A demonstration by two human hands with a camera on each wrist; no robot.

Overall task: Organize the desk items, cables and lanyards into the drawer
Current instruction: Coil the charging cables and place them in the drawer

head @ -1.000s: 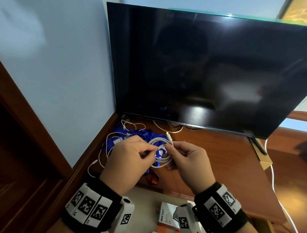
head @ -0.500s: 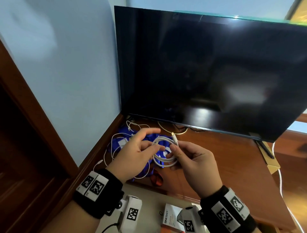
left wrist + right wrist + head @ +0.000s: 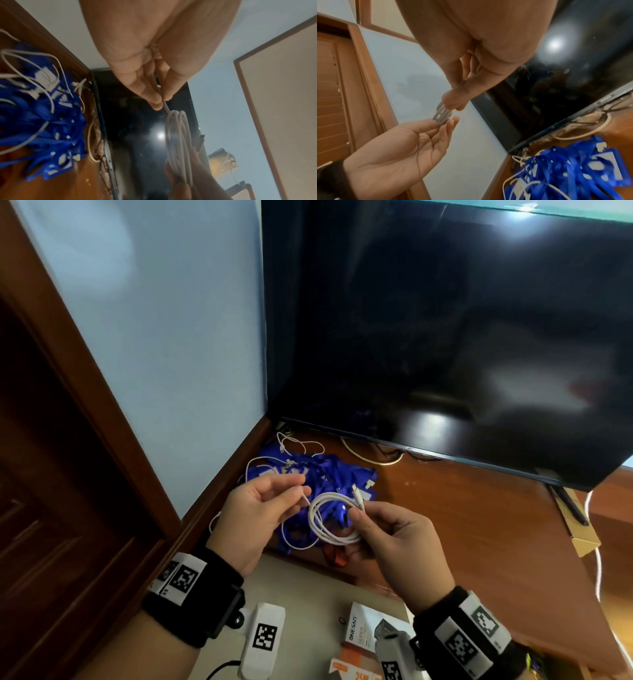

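A coiled white cable point(image 3: 330, 522) hangs between both hands above the desk's left corner. My right hand point(image 3: 356, 513) pinches the coil near its plug end; in the right wrist view the thumb and a finger clamp the bundled loops point(image 3: 442, 113). My left hand point(image 3: 301, 491) sits just left of the coil, and its thumb and fingers pinch a single loose strand of the cable point(image 3: 163, 102) leading into the coil point(image 3: 178, 135). A heap of blue lanyards point(image 3: 337, 474) with thin white cords lies on the desk under the hands, also seen as lanyards point(image 3: 42, 121) and lanyards point(image 3: 573, 169).
A large dark TV screen point(image 3: 445, 320) stands close behind the pile. The wall and wooden trim close off the left. The open drawer point(image 3: 301, 587) below my wrists holds a white-and-orange box point(image 3: 359, 635). A cardboard box point(image 3: 582, 539) and a white cord point(image 3: 597, 559) lie at the desk's right.
My left hand has let go of the coil, spread out, and moved left, keeping one strand pinched. The right hand still holds the coil in about the same spot.
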